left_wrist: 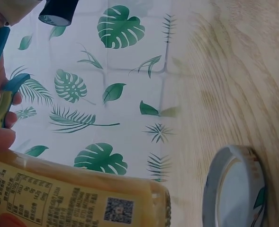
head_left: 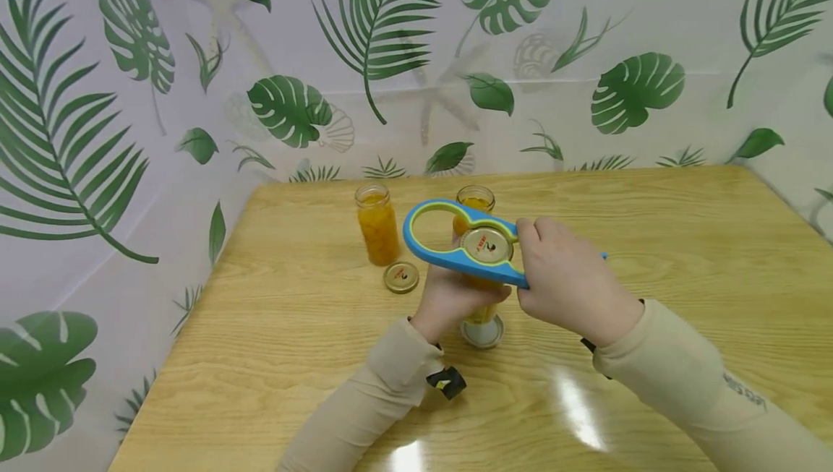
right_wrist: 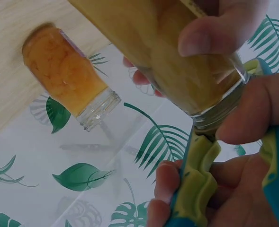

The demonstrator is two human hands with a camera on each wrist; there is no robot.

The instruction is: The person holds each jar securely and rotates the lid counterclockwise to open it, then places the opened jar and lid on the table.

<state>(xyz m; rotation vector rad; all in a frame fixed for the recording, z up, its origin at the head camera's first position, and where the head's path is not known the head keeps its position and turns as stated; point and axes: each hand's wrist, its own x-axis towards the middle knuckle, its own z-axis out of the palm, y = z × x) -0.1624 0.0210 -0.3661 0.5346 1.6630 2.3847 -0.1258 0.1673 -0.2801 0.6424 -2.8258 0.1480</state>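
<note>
My left hand (head_left: 449, 298) grips a glass jar of yellow fruit (right_wrist: 163, 56), raised above the table with its printed label (left_wrist: 58, 194) facing the left wrist view. A gold lid (head_left: 487, 244) tops this jar. Around the lid sits a blue and lime-green multi-size jar opener (head_left: 475, 265), its wavy inner edges at the lid's sides. The fingers of my right hand (head_left: 573, 277) curl round the opener's handles, with the thumb near the jar's neck in the right wrist view.
An open jar of orange fruit (head_left: 379, 230) stands at the back left, with a gold lid (head_left: 400, 277) before it. Another open jar (head_left: 476, 197) stands behind the hands. An upturned lid (head_left: 481, 333) lies on the wooden table (head_left: 293, 356) below the held jar. Leaf-patterned sheeting (head_left: 403, 96) backs the table.
</note>
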